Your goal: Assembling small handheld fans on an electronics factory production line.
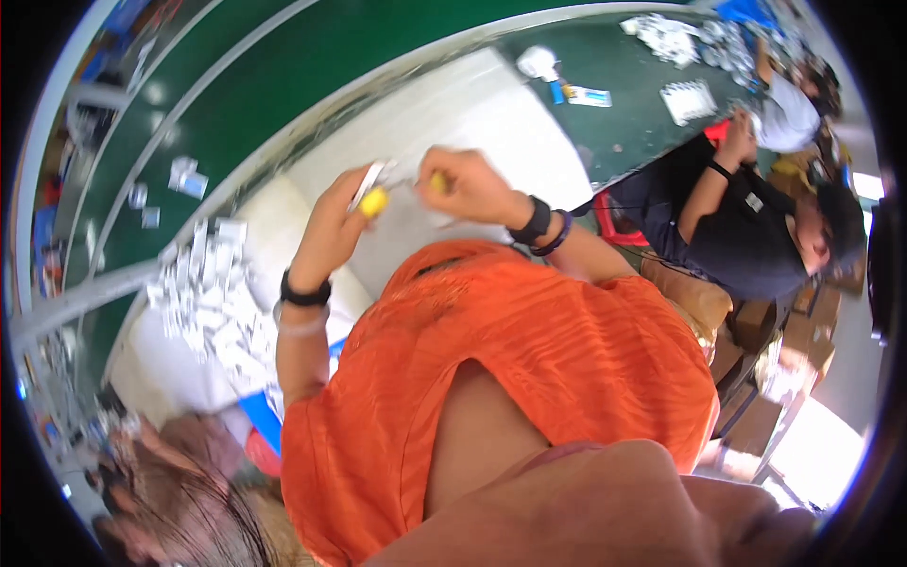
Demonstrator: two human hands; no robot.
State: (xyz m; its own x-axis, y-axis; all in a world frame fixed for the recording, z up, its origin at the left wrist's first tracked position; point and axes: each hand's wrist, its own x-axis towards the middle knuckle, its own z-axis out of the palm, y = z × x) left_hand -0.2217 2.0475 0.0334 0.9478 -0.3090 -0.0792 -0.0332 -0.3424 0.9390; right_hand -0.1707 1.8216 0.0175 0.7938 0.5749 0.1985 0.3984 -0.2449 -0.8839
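Over the white work surface (pixel 453 113), my two hands are raised close together. My left hand (pixel 329 231) is closed on a small white piece (pixel 371 180), with a yellow cover (pixel 374 201) at its thumb tip. My right hand (pixel 470 184) faces it, fingers curled in a pinch beside another yellow spot (pixel 437 182). Something thin and pale seems to lie between the hands, too blurred to make out. Whatever the right fingers hold is hidden.
A heap of small white pieces (pixel 213 293) lies to the left. Beyond is a green table (pixel 614 142) bearing a white roll (pixel 539 63), a white tray (pixel 688 101) and more piled pieces (pixel 661 38). Co-workers sit at right (pixel 746 227) and lower left (pixel 189 491).
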